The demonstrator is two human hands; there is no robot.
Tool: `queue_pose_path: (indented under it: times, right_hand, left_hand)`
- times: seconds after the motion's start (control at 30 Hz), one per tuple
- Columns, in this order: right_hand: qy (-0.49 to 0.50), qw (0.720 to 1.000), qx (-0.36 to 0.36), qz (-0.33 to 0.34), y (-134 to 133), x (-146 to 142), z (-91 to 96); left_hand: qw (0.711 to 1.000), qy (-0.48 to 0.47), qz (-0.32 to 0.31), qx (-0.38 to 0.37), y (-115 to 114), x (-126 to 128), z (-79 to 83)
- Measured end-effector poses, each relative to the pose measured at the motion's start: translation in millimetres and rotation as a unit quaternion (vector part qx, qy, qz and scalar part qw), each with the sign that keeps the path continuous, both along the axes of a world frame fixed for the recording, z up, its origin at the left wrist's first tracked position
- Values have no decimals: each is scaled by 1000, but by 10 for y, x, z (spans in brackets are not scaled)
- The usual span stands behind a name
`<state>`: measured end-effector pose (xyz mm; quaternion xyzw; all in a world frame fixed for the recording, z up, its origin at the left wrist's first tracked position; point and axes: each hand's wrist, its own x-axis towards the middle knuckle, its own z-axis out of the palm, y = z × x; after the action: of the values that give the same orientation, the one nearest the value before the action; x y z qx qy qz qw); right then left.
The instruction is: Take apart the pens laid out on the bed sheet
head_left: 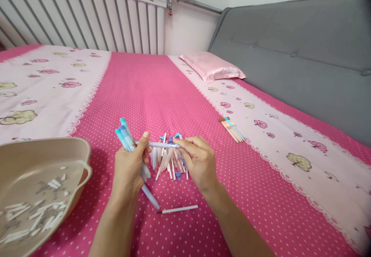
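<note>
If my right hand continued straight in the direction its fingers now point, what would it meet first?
The right hand would first meet the lavender pen barrel, which it already appears to touch, then probably the left hand. The pen parts seem below this line, but depth is unclear.

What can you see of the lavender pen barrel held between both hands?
The lavender pen barrel is pale, slim and straight, looks like plastic, and has a whitish tip on the right. It lies nearly level, crossing in front of the pile of pen parts. The left hand has its thumb on it near its left end; the right hand pinches near the tip.
</note>
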<state>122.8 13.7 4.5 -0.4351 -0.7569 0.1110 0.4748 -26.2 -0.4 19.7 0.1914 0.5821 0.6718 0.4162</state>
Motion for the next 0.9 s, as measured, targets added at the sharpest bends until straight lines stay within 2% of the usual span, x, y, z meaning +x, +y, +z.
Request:
queue_pose_path:
  times: [0.13, 0.23, 0.37, 0.5, 0.63, 0.73, 0.9]
  right_hand:
    - [12, 1000, -4, 2, 33, 41, 20]
    - [-18, 998, -63, 11, 86, 100, 25]
    - [-70, 986, -150, -12, 166, 210, -2]
    - [-117, 975, -188, -22, 191, 269, -16]
    - [-171, 967, -180, -48, 135, 206, 16]
    - [-202, 959, -188, -57, 75, 114, 35]
    - [-198, 957, -206, -50, 8, 31, 44]
  left_hand:
    - [1000, -18, 22, 9, 15, -51, 10]
    - [999, -4, 44, 9, 30, -108, 3]
    - [996, 20, 88, 14, 40, -177, -15]
    - [991, 74, 111, 1, 29, -179, -13]
    - [977, 165, 133, -12, 28, -147, -41]
    - [967, 225, 120, -19, 45, -131, -103]
    - [960, 279, 30, -3, 60, -89, -173]
